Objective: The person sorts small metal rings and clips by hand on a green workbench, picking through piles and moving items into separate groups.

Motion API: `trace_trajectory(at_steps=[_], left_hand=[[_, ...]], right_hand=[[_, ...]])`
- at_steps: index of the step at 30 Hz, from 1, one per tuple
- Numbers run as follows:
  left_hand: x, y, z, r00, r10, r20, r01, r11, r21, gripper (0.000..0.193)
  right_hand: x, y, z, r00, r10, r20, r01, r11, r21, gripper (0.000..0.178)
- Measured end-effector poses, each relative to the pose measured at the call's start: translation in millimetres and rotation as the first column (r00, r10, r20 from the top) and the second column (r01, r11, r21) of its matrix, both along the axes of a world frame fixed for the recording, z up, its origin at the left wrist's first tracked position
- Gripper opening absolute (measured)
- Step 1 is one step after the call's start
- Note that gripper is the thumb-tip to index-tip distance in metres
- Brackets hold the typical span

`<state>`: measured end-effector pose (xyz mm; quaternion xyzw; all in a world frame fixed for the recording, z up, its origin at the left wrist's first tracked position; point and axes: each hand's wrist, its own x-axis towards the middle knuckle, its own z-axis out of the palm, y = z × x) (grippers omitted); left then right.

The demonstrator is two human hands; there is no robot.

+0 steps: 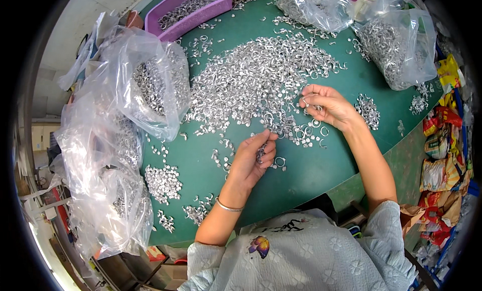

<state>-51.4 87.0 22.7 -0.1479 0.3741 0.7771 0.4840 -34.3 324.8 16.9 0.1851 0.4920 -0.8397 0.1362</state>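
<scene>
A broad heap of small silver metal parts [246, 77], many of them ring-shaped or curved, covers the middle of the green table [301, 183]. Just in front of the heap, my left hand [252, 158] is curled around several of these parts, which show between its fingers. My right hand [326, 106] hovers at the heap's right edge, thumb and fingertips pinched on a small silver part [305, 104]. Between and below my hands lie loose rings [300, 135], and a single larger ring [279, 162] rests beside my left hand.
Clear plastic bags of metal parts [150, 85] line the left side. More filled bags [391, 47] stand at the back right. A purple bin [196, 17] of parts sits at the back left. Smaller piles [163, 183] lie near left; another [367, 111] lies right.
</scene>
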Motion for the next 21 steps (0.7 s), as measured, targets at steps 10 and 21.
trace_trajectory(at_steps=[10,21], left_hand=[[4.7,-16.5,-7.7,0.996,0.064,0.058,-0.07,0.993,0.098,0.021],[7.4,-20.1,-6.0,0.991,0.1,0.09,-0.108,0.99,0.091,0.021]], right_hand=[[58.1,38.9,13.5,0.982,-0.048,-0.183,0.188,0.372,0.909,0.008],[52.5,21.6,14.6,0.914,0.218,-0.342,0.393,-0.269,0.879,0.018]])
